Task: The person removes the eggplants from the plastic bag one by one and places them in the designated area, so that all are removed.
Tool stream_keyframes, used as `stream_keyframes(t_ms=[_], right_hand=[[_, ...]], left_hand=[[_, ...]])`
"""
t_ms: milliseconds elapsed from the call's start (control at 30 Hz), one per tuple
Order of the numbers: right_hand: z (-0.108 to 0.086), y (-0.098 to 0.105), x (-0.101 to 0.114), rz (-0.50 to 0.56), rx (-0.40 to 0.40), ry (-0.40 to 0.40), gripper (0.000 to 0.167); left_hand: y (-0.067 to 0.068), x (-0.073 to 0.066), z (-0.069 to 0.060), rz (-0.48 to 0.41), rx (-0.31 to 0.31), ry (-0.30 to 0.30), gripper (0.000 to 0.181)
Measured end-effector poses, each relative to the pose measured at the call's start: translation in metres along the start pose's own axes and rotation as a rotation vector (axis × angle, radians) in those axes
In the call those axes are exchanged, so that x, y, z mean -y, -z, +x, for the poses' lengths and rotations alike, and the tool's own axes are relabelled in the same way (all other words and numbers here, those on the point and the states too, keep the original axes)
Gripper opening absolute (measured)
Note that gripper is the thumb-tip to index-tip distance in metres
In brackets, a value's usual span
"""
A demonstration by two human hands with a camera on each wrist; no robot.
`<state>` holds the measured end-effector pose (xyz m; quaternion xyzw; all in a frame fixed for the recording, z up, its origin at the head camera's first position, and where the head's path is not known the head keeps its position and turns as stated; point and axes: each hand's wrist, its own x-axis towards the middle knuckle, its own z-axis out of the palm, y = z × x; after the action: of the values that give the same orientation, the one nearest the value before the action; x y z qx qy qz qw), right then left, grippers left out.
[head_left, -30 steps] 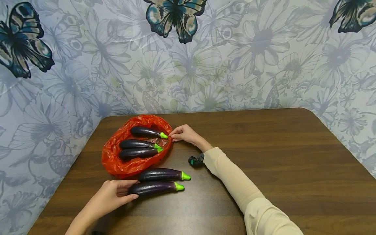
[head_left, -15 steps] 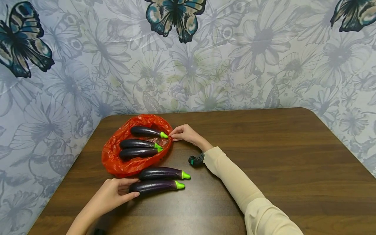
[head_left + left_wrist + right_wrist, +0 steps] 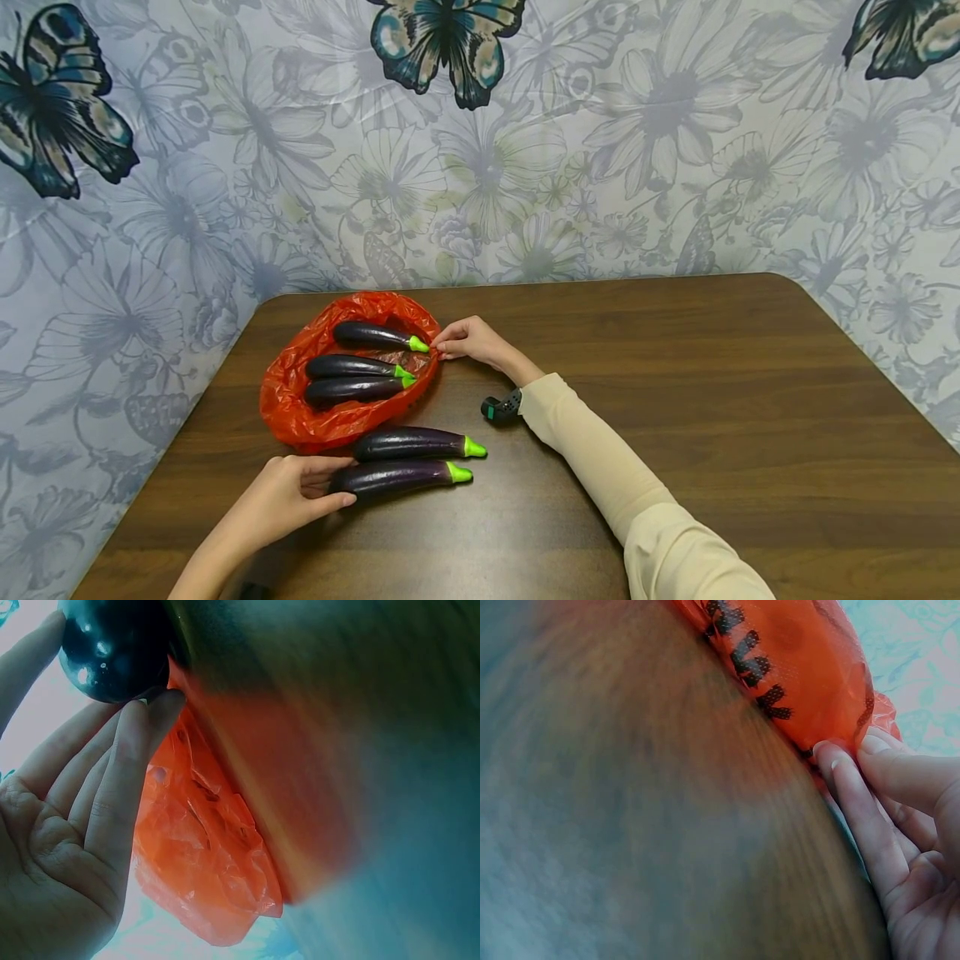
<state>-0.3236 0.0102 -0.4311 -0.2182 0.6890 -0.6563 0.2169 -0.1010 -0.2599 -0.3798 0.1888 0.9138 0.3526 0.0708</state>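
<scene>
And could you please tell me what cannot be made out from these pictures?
- Red bag: in the head view, the eggplants inside hide parts of its floor.
- Rim spot: pinched out of sight between the right hand's fingertips, head view.
- Held eggplant: cut off by the left wrist view's top edge.
- Dark print: cut off by the right wrist view's top edge.
- Dark object: unidentifiable, cut off by the head view's bottom edge.

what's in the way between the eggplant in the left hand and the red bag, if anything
A second eggplant lies on the table between the held eggplant and the near side of the red bag. Nothing visible stands above that second one.
</scene>
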Motion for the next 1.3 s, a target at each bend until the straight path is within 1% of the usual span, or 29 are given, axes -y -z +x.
stream_keyframes(t_ms=[200, 500, 700, 1000, 1300], right_hand=[[-0.0003, -0.0003, 0.0010, -0.001, 0.000, -0.001, 0.016], [0.0005, 0.0004, -0.0011, -0.004, 0.006, -0.002, 0.016], [-0.0003, 0.0000, 0.0001, 0.000, 0.003, 0.000, 0.016], [0.0004, -0.0011, -0.0012, -0.003, 0.001, 0.015, 0.016], [-0.0007, -0.0006, 0.0006, -0.001, 0.002, 0.009, 0.016]], left_hand=[[0.0012, -0.0012, -0.0018, -0.027, 0.006, -0.001, 0.049], [0.0032, -0.0028, -0.0043, -0.066, 0.037, -0.002, 0.052], [0.0035, -0.0025, -0.0046, -0.053, 0.053, 0.002, 0.050], [0.0009, -0.0011, -0.0024, -0.028, 0.029, 0.032, 0.047], [0.0005, -0.0006, 0.0001, -0.009, -0.001, 0.028, 0.044]])
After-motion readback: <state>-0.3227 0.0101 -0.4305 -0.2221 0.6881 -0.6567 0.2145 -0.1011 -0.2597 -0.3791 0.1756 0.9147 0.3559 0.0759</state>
